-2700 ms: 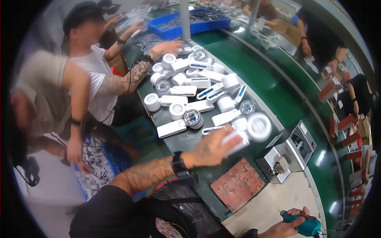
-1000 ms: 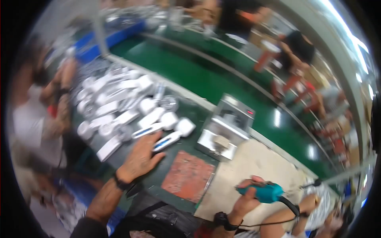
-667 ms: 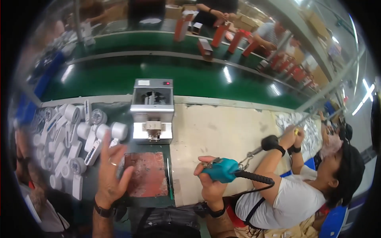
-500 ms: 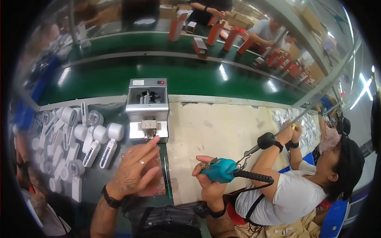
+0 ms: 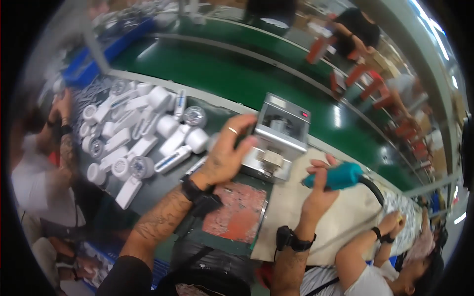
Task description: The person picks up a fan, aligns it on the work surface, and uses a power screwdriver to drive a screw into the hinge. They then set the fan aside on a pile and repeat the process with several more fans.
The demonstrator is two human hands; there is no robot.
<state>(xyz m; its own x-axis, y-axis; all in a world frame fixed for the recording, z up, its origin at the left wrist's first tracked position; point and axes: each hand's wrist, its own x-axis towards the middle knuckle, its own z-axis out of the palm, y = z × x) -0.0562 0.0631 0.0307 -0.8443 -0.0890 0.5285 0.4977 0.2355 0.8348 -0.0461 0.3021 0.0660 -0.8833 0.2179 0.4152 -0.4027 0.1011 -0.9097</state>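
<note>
My right hand [image 5: 318, 200] is wrapped round a teal electric screwdriver [image 5: 341, 176] with a black cable, held level to the right of a silver screw feeder [image 5: 281, 133]. At the feeder's left side is my left hand [image 5: 222, 160], open, thumb and fingers apart with nothing in them. Its fingertips overlap the feeder's edge; whether they touch it I cannot tell. Left of this hand lie several white handheld devices [image 5: 173, 159] with round heads, like small fans, heaped on the dark bench.
A worn red mat [image 5: 237, 212] lies before the feeder, with a beige board [image 5: 291, 217] to its right. Beyond runs a green conveyor belt [image 5: 212, 54]. A blue bin [image 5: 89, 66] stands far left. Co-workers sit on both sides; others work beyond the belt among red boxes [image 5: 318, 48].
The view has turned left, so the feeder appears farther right. My left hand has gone from the feeder's front to its left side. The screwdriver stays in my right hand, now nearer the feeder.
</note>
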